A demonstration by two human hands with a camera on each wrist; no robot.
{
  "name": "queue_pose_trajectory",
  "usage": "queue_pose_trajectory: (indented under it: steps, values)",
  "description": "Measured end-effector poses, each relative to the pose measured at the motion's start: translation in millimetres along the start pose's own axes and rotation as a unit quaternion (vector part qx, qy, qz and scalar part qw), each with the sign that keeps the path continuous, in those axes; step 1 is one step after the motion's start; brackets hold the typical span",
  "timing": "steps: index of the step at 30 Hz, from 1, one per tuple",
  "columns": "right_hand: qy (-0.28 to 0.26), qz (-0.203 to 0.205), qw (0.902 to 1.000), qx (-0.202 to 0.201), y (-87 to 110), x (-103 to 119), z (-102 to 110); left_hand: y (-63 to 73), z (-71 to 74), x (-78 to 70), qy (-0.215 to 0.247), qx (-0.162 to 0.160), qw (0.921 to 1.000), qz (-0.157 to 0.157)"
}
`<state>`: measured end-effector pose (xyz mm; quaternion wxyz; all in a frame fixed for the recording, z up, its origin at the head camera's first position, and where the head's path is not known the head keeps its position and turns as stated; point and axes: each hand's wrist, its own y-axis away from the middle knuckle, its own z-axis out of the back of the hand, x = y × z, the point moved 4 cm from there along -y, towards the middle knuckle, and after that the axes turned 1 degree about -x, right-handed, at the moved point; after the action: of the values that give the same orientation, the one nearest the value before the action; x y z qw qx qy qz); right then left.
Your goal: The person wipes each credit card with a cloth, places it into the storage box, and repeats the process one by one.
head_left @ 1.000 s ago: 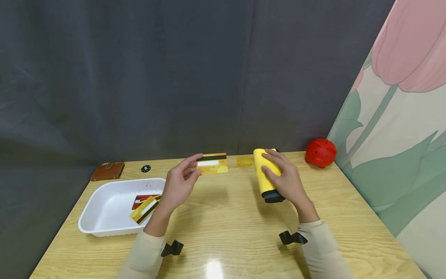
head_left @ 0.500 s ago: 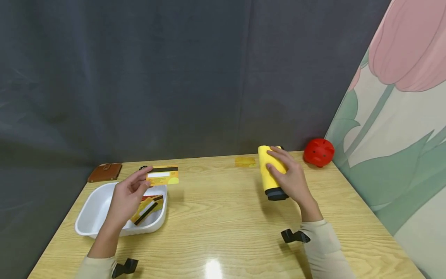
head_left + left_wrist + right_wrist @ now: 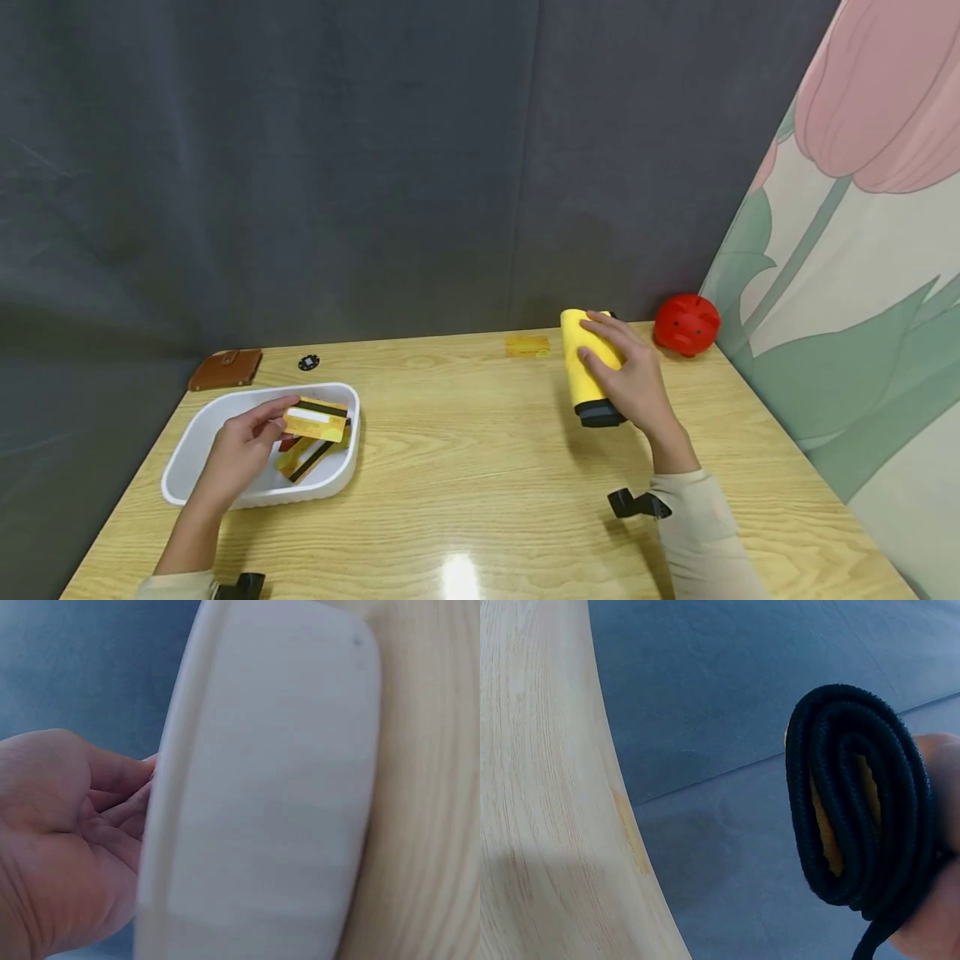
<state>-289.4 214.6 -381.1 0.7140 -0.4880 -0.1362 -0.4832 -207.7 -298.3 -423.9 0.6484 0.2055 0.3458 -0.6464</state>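
My left hand (image 3: 238, 457) pinches a yellow bank card (image 3: 318, 421) with a black stripe over the white plastic tray (image 3: 183, 467). Beneath it in the tray lie other cards (image 3: 306, 460), yellow ones and a bit of red. In the left wrist view the tray's outer wall (image 3: 270, 787) covers the fingertips and the card. Off to the right, my right hand (image 3: 633, 379) grips a rolled yellow cloth (image 3: 581, 354) with black edging, held above the table. The right wrist view faces the roll's dark spiral end (image 3: 855, 802).
A brown leather wallet (image 3: 227, 370) and a black-and-white poker chip (image 3: 308, 362) sit behind the tray. Flat at the table's back edge is a yellow strip (image 3: 527, 347). A red piggy bank (image 3: 686, 325) stands at the back right, by the patterned wall.
My left hand has carried the card leftward and down, from mid-table to over the tray. My right hand, still holding the cloth roll, has shifted slightly right.
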Motion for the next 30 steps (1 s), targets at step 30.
queue_pose_trajectory:
  steps: [30]
  values:
    - [0.005, 0.004, 1.0000, 0.004, 1.3, 0, -1, -19.7, -14.0, 28.0, 0.116, 0.075, 0.9892, 0.051]
